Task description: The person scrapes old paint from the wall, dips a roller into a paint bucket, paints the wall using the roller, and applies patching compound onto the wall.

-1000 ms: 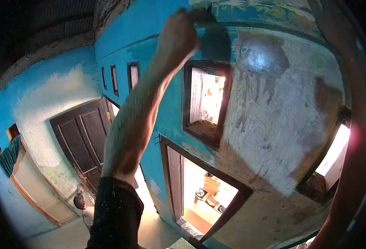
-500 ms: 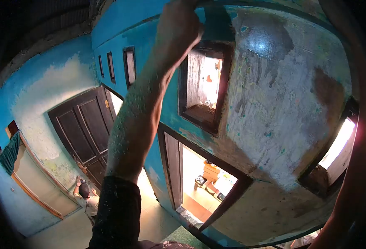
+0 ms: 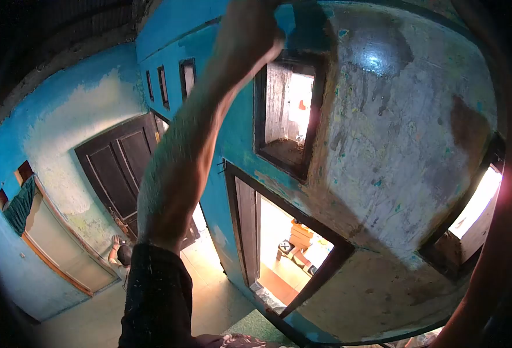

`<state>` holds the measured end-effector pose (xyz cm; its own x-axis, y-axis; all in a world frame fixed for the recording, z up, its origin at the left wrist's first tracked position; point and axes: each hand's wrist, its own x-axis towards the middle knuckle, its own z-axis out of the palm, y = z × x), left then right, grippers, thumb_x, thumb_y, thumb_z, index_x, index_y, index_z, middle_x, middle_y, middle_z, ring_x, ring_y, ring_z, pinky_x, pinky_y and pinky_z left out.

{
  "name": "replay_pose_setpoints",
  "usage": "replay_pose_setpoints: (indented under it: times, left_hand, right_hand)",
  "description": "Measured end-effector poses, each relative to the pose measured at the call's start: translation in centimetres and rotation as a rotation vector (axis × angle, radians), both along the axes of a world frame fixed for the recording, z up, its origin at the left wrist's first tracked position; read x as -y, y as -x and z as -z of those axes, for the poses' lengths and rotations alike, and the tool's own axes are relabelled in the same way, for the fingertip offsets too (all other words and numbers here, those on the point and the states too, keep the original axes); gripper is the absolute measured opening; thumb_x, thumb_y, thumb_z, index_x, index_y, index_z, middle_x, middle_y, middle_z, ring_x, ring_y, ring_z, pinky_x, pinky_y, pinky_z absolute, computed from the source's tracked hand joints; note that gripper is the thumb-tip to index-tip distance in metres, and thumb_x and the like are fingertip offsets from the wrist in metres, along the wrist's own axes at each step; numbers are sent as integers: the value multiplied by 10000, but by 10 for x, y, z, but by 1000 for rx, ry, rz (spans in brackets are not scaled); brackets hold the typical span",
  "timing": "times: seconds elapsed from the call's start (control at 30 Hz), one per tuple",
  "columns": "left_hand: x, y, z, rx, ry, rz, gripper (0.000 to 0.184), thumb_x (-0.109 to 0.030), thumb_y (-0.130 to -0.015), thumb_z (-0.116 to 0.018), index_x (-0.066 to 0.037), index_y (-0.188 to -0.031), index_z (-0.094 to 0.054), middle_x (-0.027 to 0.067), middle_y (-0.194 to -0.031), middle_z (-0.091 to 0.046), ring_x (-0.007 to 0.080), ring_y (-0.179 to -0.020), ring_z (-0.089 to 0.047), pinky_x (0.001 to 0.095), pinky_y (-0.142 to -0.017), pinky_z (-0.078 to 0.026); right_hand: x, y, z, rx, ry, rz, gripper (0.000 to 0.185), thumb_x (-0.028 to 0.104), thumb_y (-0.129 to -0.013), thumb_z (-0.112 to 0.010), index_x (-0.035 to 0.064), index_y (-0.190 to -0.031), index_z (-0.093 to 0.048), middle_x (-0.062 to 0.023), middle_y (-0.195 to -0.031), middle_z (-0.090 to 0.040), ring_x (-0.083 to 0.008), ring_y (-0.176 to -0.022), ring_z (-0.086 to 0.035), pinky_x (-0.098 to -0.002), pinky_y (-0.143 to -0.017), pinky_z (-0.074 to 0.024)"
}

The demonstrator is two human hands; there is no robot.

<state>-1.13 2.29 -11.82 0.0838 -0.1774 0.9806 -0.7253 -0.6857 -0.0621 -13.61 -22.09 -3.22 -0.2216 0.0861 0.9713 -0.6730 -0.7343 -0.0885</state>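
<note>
My left hand point(image 3: 249, 32) is raised high against the blue wall point(image 3: 241, 124), at the top edge of the view. Its fingers are curled closed, and whatever they hold, if anything, is hidden. Fine pale specks cover the forearm and the dark sleeve point(image 3: 157, 296). Just below the hand is a small dark-framed window opening point(image 3: 288, 116). To its right, the wall is scraped to bare grey plaster point(image 3: 377, 151), with a shiny wet-looking patch point(image 3: 375, 55) near the top. My right arm point(image 3: 491, 249) runs up the right edge; its hand is out of sight.
A larger window opening point(image 3: 293, 249) shows a bright room with boxes. Another window point(image 3: 470, 209) lies to the right. At left are a dark panelled door point(image 3: 122, 168), a doorway with a green curtain point(image 3: 21, 209), and another person point(image 3: 123, 255) near the wall.
The view has shifted slightly, so the walls and openings sit a little further right. My left forearm has swung a little left, now partly covering the other person. The left hand stays high and closed.
</note>
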Motion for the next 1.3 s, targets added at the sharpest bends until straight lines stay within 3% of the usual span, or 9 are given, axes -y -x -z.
replay_pose_setpoints:
  times: [0.23,0.37,0.43,0.5,0.57,0.6,0.67,0.93,1.3]
  left_hand:
    - [-16,-8,-49,-196,-49,106,501,-53,-799,-633,-30,-1294,-555,285,-1339,-517,454,-1208,-515,475,-967,-462]
    - [-8,2,-4,-222,64,250,505,-118,-847,-657,-145,-1346,-578,157,-888,-704,201,-684,-687,343,-571,-552]
    - [16,-14,29,118,113,507,493,-198,-908,-635,-78,-1373,-523,126,-1007,-684,157,-614,-642,306,-498,-507]
    - [30,19,49,-371,277,936,448,-228,-936,-589,-46,-1340,-524,125,-1051,-679,197,-679,-640,323,-570,-509]
    - [46,39,58,-616,413,1247,411,-232,-936,-540,-29,-1294,-545,140,-1021,-681,264,-823,-652,350,-721,-526]
    - [57,47,60,-646,451,1386,286,-219,-992,-503,-42,-1211,-555,110,-1036,-670,180,-603,-602,323,-491,-474]
    - [77,67,62,-800,572,1548,274,-195,-970,-497,-46,-1186,-576,100,-973,-652,194,-689,-606,330,-551,-479]
    - [99,78,63,-838,401,1454,269,-243,-921,-523,-27,-1030,-639,118,-950,-670,218,-808,-623,361,-692,-503]
    - [205,31,-7,-770,503,1645,378,-304,-934,-471,4,-928,-690,170,-914,-675,279,-808,-661,416,-685,-537]
  right_hand:
    - [-7,13,-9,-111,-23,-121,578,465,-998,-400,343,-1533,-217,-32,-1583,-288,-305,-1443,-234,-748,-1093,-87]
    - [11,26,-1,-87,228,-228,516,420,-980,-441,314,-1480,-363,-114,-1485,-432,-326,-1361,-390,-663,-1082,-241]
    - [36,29,16,-303,337,-351,501,397,-992,-446,285,-1475,-377,-148,-1461,-446,-338,-1329,-429,-569,-1077,-313]
    - [57,36,27,-639,407,-540,498,375,-1012,-444,252,-1485,-353,-175,-1456,-423,-352,-1308,-438,-461,-1072,-366]
    - [-56,51,90,-681,-394,-953,644,491,-978,-486,109,-1475,-338,-267,-1295,-568,-418,-1275,-492,-470,-1072,-385]
    - [-52,39,103,-678,-262,-1049,617,432,-982,-493,99,-1476,-333,-261,-1310,-555,-406,-1277,-494,-457,-1070,-388]
    - [-51,17,130,-695,11,-1225,574,315,-989,-506,80,-1478,-321,-250,-1340,-531,-381,-1281,-498,-432,-1065,-394]
    - [-50,38,138,-824,-301,-1588,652,16,-849,-449,32,-1481,-289,-206,-1425,-439,-298,-1332,-437,-362,-1104,-320]
    - [-12,56,62,-806,59,278,413,296,-886,-588,183,-1284,-591,-208,-1081,-675,-390,-995,-659,-496,-828,-538]
